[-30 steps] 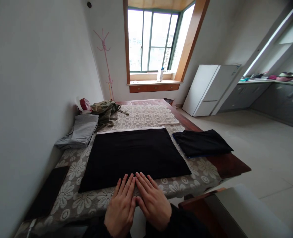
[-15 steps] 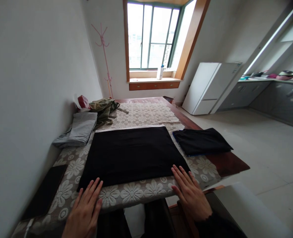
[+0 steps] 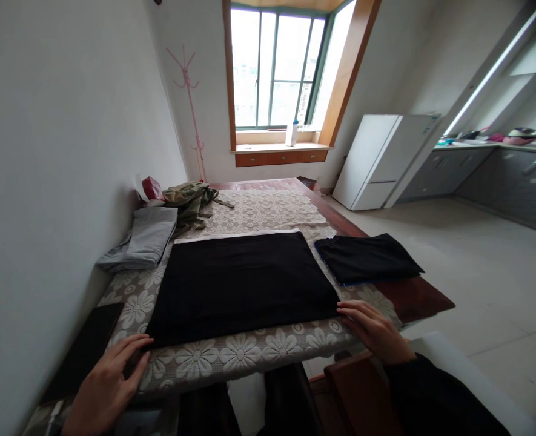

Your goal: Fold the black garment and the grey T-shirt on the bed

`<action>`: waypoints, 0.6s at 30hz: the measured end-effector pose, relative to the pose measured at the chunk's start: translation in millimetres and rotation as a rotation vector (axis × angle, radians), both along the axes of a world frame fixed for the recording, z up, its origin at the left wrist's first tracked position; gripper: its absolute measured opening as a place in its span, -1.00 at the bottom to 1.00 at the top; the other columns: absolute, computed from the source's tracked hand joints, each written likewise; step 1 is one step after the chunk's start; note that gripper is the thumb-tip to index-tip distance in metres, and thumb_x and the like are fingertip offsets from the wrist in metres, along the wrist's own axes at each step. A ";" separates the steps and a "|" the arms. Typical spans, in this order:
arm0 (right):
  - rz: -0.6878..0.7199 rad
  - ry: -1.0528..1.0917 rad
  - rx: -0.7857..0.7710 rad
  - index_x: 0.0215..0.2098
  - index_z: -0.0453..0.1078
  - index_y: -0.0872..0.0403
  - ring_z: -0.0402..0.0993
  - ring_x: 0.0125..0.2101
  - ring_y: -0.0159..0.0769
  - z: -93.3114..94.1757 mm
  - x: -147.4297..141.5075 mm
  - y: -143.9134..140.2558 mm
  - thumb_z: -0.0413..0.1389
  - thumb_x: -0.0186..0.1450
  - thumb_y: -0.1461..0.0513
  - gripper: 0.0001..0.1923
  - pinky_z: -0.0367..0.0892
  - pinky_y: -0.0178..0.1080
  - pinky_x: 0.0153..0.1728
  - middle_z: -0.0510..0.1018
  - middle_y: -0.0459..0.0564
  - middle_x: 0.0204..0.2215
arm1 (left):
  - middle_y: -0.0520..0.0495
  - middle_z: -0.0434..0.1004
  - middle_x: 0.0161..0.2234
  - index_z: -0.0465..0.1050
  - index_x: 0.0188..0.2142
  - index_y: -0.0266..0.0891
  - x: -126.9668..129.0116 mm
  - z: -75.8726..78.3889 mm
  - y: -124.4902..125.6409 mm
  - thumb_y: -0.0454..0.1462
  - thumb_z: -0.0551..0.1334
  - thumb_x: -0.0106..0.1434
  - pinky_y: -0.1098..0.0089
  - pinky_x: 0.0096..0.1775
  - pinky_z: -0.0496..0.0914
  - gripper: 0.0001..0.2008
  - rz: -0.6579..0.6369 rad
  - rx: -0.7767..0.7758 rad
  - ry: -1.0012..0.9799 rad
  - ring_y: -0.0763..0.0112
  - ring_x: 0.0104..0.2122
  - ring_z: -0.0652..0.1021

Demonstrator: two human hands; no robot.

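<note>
We find a large black cloth (image 3: 243, 284) spread flat on the worktop (image 3: 413, 300), lying on a flower-patterned lace cover (image 3: 240, 354) and square to the near edge. The left hand (image 3: 106, 384) rests at the cloth's near left corner, about 8 o'clock from its middle, fingers extended and loosely apart, tips touching the corner, clamped on nothing. The right hand (image 3: 374, 330) lies at the near right corner, about 4 o'clock, palm down, fingers together and flat, tips at the cloth's edge; it grips nothing either. We judge that hands set at opposite corners hold the fabric taut and flat against the cover. Just beside the cloth at 2 o'clock lies a smaller folded dark garment (image 3: 367, 257), apart from it by a strip of lace. At 10 o'clock, against the wall, a folded grey garment (image 3: 143, 245) sits, with a crumpled olive garment (image 3: 188, 203) behind it at 11 o'clock. A flat dark slab (image 3: 86, 351) lies at the near left, just beside the left hand; we cannot tell what it is. A white refrigerator (image 3: 381, 160) stands well apart at 2 o'clock.
</note>
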State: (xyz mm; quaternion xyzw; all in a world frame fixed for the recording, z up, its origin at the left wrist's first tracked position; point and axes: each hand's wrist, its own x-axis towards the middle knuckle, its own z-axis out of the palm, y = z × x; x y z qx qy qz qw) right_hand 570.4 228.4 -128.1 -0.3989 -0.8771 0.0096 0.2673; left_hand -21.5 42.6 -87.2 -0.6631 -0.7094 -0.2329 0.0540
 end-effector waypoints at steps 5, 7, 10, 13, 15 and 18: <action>0.000 0.015 -0.006 -0.09 0.56 -0.08 0.61 -0.02 -0.17 -0.9 2.3 5.7 0.04 0.48 0.16 -0.76 0.53 -0.13 0.04 0.65 0.04 -0.03 | -0.03 0.71 -0.09 0.64 -0.15 0.00 -8.0 6.1 4.6 0.05 0.12 0.35 0.32 -0.03 0.59 -0.63 -0.066 -0.054 -0.018 0.22 -0.10 0.68; 0.007 0.007 -0.001 -0.13 0.56 -0.07 0.62 -0.05 -0.18 1.0 0.0 6.8 0.01 0.48 0.18 -0.75 0.54 -0.14 0.02 0.66 0.05 -0.06 | -0.04 0.71 -0.11 0.64 -0.18 -0.01 -9.5 6.5 7.1 0.02 0.11 0.36 0.30 -0.02 0.58 -0.65 -0.093 -0.048 -0.001 0.21 -0.11 0.69; 0.005 0.056 0.018 -0.14 0.51 -0.06 0.61 0.00 -0.19 6.5 -6.0 5.8 -0.03 0.49 0.23 -0.75 0.53 -0.14 0.03 0.65 0.07 0.00 | -0.08 0.71 -0.12 0.58 -0.17 -0.04 -10.5 2.9 9.1 -0.05 0.09 0.39 0.25 0.02 0.56 -0.69 -0.122 0.033 0.046 0.20 -0.12 0.68; -0.008 0.191 0.061 -0.13 0.43 -0.03 0.58 0.06 -0.18 11.3 -11.8 2.1 -0.01 0.48 0.23 -0.83 0.51 -0.13 0.06 0.59 0.10 0.11 | -0.09 0.68 -0.05 0.50 -0.10 -0.07 -10.6 0.0 8.8 -0.12 0.10 0.40 0.24 0.04 0.54 -0.76 -0.177 0.156 0.096 0.22 -0.08 0.67; -0.018 0.278 0.076 -0.14 0.39 -0.02 0.62 0.00 -0.20 13.3 -14.4 -0.9 0.00 0.49 0.23 -0.87 0.53 -0.16 0.00 0.62 0.10 0.08 | -0.08 0.67 -0.04 0.45 -0.06 -0.08 -9.7 1.7 7.5 -0.16 0.11 0.40 0.25 0.04 0.52 -0.79 -0.201 0.221 0.121 0.24 -0.08 0.67; -0.050 0.374 0.026 -0.12 0.38 -0.02 0.66 -0.35 -0.32 16.0 -15.8 -7.1 0.00 0.50 0.19 -0.87 0.56 -0.29 -0.32 0.69 0.05 -0.06 | -0.06 0.67 -0.07 0.40 -0.04 -0.09 -4.8 8.6 1.1 -0.21 0.11 0.41 0.25 0.03 0.52 -0.82 -0.181 0.273 0.119 0.25 -0.11 0.67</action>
